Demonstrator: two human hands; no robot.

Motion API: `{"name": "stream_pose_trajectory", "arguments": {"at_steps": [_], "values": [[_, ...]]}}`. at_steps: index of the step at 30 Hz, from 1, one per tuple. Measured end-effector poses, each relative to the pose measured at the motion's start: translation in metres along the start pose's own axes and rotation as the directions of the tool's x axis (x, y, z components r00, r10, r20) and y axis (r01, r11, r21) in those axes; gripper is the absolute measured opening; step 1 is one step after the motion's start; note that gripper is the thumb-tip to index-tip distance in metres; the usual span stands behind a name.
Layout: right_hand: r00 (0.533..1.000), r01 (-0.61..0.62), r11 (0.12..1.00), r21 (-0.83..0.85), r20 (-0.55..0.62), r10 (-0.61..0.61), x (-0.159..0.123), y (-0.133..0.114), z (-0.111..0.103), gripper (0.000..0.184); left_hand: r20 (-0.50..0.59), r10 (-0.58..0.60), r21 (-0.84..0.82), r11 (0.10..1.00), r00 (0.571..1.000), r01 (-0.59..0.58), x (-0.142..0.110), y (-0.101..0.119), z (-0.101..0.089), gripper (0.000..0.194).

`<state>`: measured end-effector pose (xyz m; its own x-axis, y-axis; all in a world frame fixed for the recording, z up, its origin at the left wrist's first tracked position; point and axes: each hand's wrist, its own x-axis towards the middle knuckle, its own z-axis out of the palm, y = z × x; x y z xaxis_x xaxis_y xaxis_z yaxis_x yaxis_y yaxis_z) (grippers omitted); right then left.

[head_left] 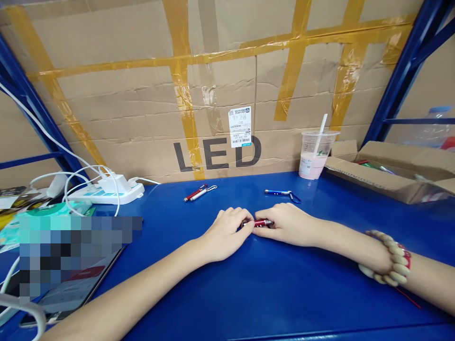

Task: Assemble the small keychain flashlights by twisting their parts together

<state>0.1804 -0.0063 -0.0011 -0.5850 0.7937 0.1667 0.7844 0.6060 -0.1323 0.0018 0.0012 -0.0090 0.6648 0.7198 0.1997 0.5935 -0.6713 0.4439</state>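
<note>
Gripping one red penlight (262, 223), both hands: left hand (225, 234) closed round its left end, right hand (288, 224) pinching its right end, fingers curled. Penlight sits between the two hands, just above the blue table (227, 293). Long axis runs left-right across the view; can't tell which end is the front. Three more beyond the hands: one red keychain light (194, 193) and one silver keychain light (199, 194) side by side, slanted, back left; one blue keychain light (277, 192) back right, clip to the right. Farther out: one cup (313, 158) with one straw, one open carton (387, 177) right, one power strip (131, 195) left.
</note>
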Motion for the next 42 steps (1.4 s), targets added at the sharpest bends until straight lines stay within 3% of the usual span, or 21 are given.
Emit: {"name": "stream_pose_trajectory", "arguments": {"at_steps": [42], "values": [[1.000, 0.005, 1.000, -0.007, 0.012, -0.005, -0.0004, -0.0002, -0.0006, 0.035, 0.004, -0.015, -0.002, 1.000, 1.000, 0.015, -0.0010, 0.0014, -0.0015, 0.021]]}}
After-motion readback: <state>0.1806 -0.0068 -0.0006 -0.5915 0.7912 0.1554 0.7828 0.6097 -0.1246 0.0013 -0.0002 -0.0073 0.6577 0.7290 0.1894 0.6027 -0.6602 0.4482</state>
